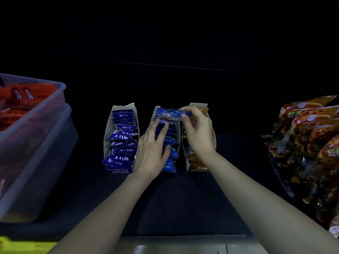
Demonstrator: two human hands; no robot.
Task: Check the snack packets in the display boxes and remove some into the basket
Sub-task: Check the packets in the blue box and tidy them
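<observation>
While the right hand (pixel 199 132) pinches a small glossy blue snack packet (pixel 171 114) between thumb and curled fingers, just above the far end of the middle white cardboard display box (pixel 155 109), the left hand (pixel 150 153) lies spread over that box with straight fingers. Its fingertips touch the packet's lower edge and its thumb rests on the row of blue packets (pixel 169 141) standing inside. All this sits at the centre of the frame. Just left of it stands a second white cardboard display box (pixel 108 136) filled with purple-blue packets (pixel 122 138) bearing white lettering. Just right is a third cardboard box (pixel 197 105) holding orange-brown packets (pixel 194 160), partly hidden by the right wrist. At the left edge of the frame a clear plastic tub (pixel 36 143) holds red packets (pixel 22 99). Along the right edge, large orange and brown printed snack bags (pixel 308 140) are lined up. A yellow plastic edge (pixel 22 244) shows in the lower left corner; what it belongs to cannot be told.
</observation>
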